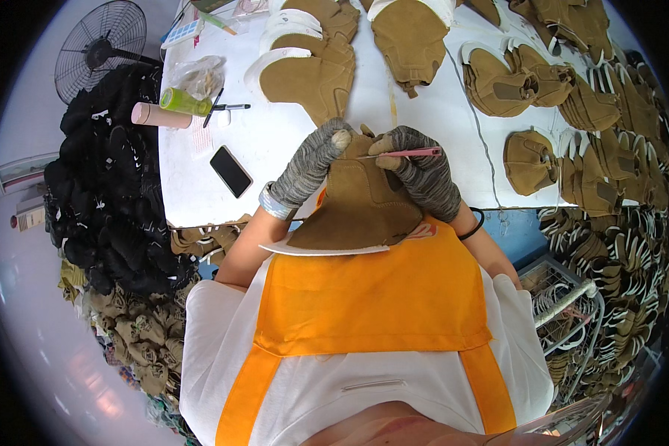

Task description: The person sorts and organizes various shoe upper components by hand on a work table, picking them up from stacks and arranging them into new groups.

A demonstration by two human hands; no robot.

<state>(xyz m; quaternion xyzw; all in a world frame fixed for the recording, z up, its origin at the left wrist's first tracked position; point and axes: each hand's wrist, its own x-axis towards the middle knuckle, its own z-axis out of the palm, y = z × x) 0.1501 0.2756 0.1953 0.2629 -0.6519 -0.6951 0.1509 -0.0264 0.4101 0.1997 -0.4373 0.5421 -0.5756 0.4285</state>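
watching from my remote seat, i have a brown suede-like boot upper [360, 189] held up between both hands, across the near edge of the white worktable [438, 97], its broad white-rimmed end hanging in front of the orange apron [372, 305]. the left hand [308, 163], in a grey knitted glove, has its fingers closed at the top left edge of the upper, thumb tip showing. the right hand [424, 175], gloved the same way, has thumb and finger pinched together around a slim pink-handled tool [416, 152], its thin tip pointing left across the upper's top edge; whether it is snips or something else i cannot tell, nor whether the lower fingers also grip the brown material. i judge the step in hand to be close work with that tip along the top edge. from here, i think the next move calls for a firm left pinch, the edge held taut, and small right-wrist motions so the point does not nick the suede. a smartphone [231, 172] lies near the left forearm, and more brown uppers [531, 160] stand on the table to the right, well apart from the hands.
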